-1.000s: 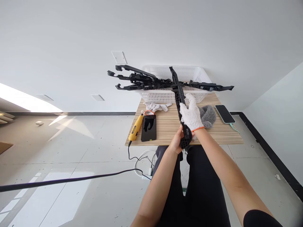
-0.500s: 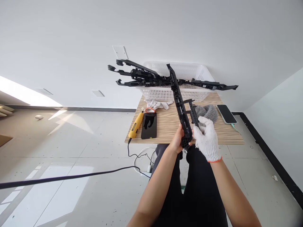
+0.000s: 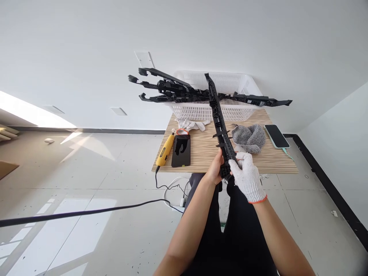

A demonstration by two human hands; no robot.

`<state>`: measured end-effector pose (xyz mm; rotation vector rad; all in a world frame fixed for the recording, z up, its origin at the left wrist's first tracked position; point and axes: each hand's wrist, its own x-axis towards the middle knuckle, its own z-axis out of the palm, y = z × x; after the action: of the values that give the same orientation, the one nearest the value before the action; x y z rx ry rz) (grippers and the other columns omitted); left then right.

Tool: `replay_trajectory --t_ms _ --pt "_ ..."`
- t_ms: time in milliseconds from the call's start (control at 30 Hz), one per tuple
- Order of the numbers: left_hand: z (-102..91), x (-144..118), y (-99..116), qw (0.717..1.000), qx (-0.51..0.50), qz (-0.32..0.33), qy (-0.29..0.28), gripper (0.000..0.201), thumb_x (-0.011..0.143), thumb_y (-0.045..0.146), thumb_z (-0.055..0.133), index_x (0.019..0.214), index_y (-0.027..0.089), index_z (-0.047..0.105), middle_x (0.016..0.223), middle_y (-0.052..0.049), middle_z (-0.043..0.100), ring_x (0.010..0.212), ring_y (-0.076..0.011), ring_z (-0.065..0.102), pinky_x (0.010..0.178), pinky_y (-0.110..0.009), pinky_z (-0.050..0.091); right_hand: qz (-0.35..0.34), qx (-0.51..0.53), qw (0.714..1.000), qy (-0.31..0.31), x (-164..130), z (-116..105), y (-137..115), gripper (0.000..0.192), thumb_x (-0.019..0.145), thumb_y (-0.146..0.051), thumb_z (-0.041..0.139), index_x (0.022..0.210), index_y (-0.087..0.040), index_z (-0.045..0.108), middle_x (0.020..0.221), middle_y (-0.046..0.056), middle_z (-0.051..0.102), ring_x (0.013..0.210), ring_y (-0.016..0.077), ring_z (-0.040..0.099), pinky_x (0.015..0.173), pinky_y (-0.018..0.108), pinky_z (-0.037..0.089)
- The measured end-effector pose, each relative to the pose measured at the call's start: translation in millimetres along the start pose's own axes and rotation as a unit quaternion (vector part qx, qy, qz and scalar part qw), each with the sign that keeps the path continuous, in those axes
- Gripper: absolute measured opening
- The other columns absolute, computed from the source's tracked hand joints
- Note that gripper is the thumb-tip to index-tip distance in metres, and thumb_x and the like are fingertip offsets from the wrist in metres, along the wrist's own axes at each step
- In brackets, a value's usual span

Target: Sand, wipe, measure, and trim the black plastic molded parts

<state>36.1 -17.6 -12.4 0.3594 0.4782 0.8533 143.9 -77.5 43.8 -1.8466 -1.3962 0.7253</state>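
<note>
Both forearms are stretched forward; the bare left hand [image 3: 215,171] is curled in a grip, the gloved right hand [image 3: 247,177] closed beside it

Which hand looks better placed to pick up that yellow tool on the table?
Probably the left. The bare left hand grips the long black plastic part on the side nearer the yellow rotary tool; the gloved right hand would have to cross over the part.

The scene was brightly and evenly lit, with daylight entering from the left and casting pale patches on the floor [image 3: 57,214]. Focus was sharp centrally. Wide-angle distortion bent the edges; shadows were soft.
</note>
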Motion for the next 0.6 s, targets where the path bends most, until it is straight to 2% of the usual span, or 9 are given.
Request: replay_trajectory --t_ms 100,233,400,600 --pt "-0.9 0.0 0.3 1.0 0.016 -0.006 -0.009 0.06 0.099 0.06 0.037 0.125 0.013 0.066 0.081 -0.009 0.073 0.052 -0.0142 0.063 0.04 -0.022 0.046 0.004 0.01 1.0 -0.02 -1.1 -0.1 -2.1 0.031 0.092 -0.049 0.054 0.113 -0.026 0.053 0.072 -0.002 0.072 0.067 0.0207 0.071 0.065 0.031 0.049" --pt "1.5 -2.5 3.0 1.0 0.029 -0.012 -0.004 0.06 0.101 0.058 0.033 0.13 0.014 0.063 0.08 -0.009 0.072 0.051 -0.015 0.064 0.037 -0.021 0.045 0.007 0.014 0.999 -0.035 -4.1 -0.4 -5.2 0.033 0.094 -0.049 0.051 0.119 -0.028 0.054 0.075 -0.002 0.072 0.068 0.02 0.071 0.064 0.03 0.048" --pt "3.0 -4.2 4.6 0.999 0.024 0.005 -0.021 0.056 0.101 0.056 0.036 0.143 0.022 0.051 0.082 -0.007 0.073 0.052 -0.0161 0.065 0.036 -0.022 0.045 0.019 0.038 0.999 -0.03 -6.2 1.0 -5.7 0.035 0.094 -0.049 0.052 0.121 -0.028 0.054 0.076 -0.002 0.071 0.075 0.0208 0.073 0.062 0.028 0.048" --pt "1.9 -3.3 3.7 1.0 0.02 -0.006 -0.022 0.06 0.1 0.058 0.036 0.134 0.014 0.059 0.084 -0.01 0.073 0.048 -0.0137 0.062 0.037 -0.022 0.045 0.014 0.092 0.996 -0.02 -9.3 3.8 -7.6 0.039 0.091 -0.05 0.054 0.12 -0.025 0.057 0.068 -0.001 0.066 0.058 0.0161 0.065 0.052 0.025 0.047"
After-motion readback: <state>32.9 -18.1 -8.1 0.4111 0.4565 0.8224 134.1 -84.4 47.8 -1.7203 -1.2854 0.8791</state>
